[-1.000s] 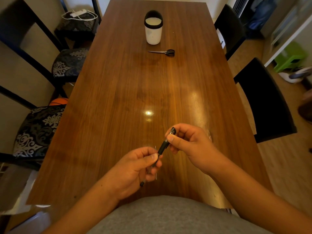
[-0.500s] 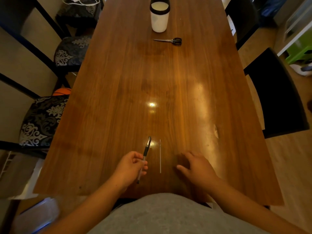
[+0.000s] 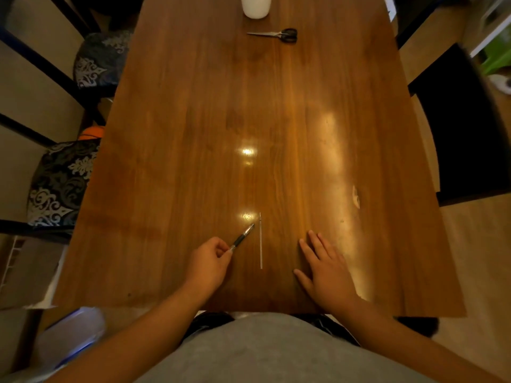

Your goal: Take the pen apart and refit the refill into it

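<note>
Since half a second ago both hands have slid forward on the wooden table [image 3: 193,134]; right hand [image 3: 325,272] has gone from curled to lying flat, palm down, fingers spread, gripping nothing; a second ago both hands held the pen together above the table, now they are apart. Left hand [image 3: 208,265] pinches the rear end of the pen body [image 3: 242,237] between thumb and fingertips; body is angled up and to the right of that hand, black grip section midway, clear tip end near the bright reflection; can't tell if the tip touches the table. Refill [image 3: 260,241] lies loose on the table, thin and pale, running straight away from the person; it sits between the two hands, just beside the pen body's tip, apart from the right hand's thumb. Far beyond the hands: black-handled scissors [image 3: 276,35] lying flat, and past them the base of a white cup [image 3: 255,8], cropped by the frame edge.
</note>
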`<control>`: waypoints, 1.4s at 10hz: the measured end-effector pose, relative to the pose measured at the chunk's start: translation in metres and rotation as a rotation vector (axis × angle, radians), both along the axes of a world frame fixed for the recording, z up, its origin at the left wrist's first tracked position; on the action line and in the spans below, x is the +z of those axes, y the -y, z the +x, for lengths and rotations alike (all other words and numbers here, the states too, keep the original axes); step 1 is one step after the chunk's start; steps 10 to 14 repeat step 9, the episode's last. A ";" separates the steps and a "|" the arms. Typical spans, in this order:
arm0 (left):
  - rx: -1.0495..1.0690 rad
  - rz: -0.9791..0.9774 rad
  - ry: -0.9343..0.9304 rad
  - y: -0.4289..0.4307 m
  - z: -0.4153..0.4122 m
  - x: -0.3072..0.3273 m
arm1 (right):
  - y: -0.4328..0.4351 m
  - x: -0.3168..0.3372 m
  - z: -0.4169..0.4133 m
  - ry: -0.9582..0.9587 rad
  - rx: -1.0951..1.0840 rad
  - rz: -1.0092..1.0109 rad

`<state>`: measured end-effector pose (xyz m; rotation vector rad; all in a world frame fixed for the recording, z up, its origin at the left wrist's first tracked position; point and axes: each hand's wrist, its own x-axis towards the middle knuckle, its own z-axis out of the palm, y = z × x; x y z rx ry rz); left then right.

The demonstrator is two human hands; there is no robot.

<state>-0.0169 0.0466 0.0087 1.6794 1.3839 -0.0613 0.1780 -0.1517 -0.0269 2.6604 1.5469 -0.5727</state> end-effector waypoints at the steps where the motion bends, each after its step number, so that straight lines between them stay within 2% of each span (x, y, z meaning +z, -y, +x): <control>1: -0.079 0.119 -0.049 0.000 0.004 -0.003 | 0.001 0.000 0.001 -0.014 -0.005 0.011; 3: -0.202 0.292 -0.125 -0.001 0.016 -0.007 | 0.002 -0.001 0.002 -0.038 -0.009 0.031; 7: -0.182 0.194 -0.167 0.004 0.023 -0.007 | 0.001 0.002 0.002 -0.040 -0.010 0.024; 9: -0.197 0.062 -0.180 0.019 -0.003 -0.002 | -0.004 0.009 0.009 -0.115 -0.022 -0.008; 14: -0.197 0.062 -0.180 0.019 -0.003 -0.002 | -0.004 0.009 0.009 -0.115 -0.022 -0.008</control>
